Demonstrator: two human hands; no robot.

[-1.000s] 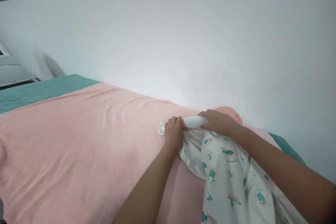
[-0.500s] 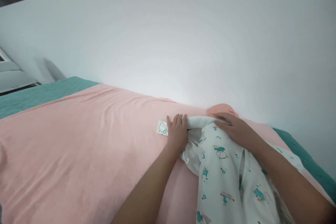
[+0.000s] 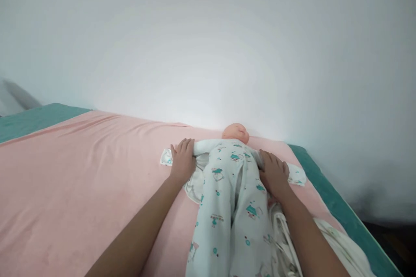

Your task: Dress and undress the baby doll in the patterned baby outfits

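A doll with an orange-pink head (image 3: 235, 133) lies on its back on the pink sheet. White clothing (image 3: 217, 207) with teal prints covers its body and legs. My left hand (image 3: 183, 160) rests over the doll's left-side sleeve, fingers bent on the fabric; the printed cuff (image 3: 166, 157) shows beyond it. On the other side, my right hand (image 3: 274, 173) lies over the opposite sleeve, whose cuff (image 3: 296, 174) sticks out to the right. Whether either hand grips the cloth beneath it is hard to see.
The pink sheet (image 3: 81, 190) lies over a teal cover (image 3: 338, 201) on the bed. A white wall (image 3: 195, 52) rises just behind the doll's head. More white printed cloth (image 3: 341, 242) lies at the lower right. A dark area is at the far right.
The view has shifted right. My right hand has moved from near the doll's head and shoulder down onto the right sleeve, and the head is now uncovered. My left hand stays on the left sleeve.
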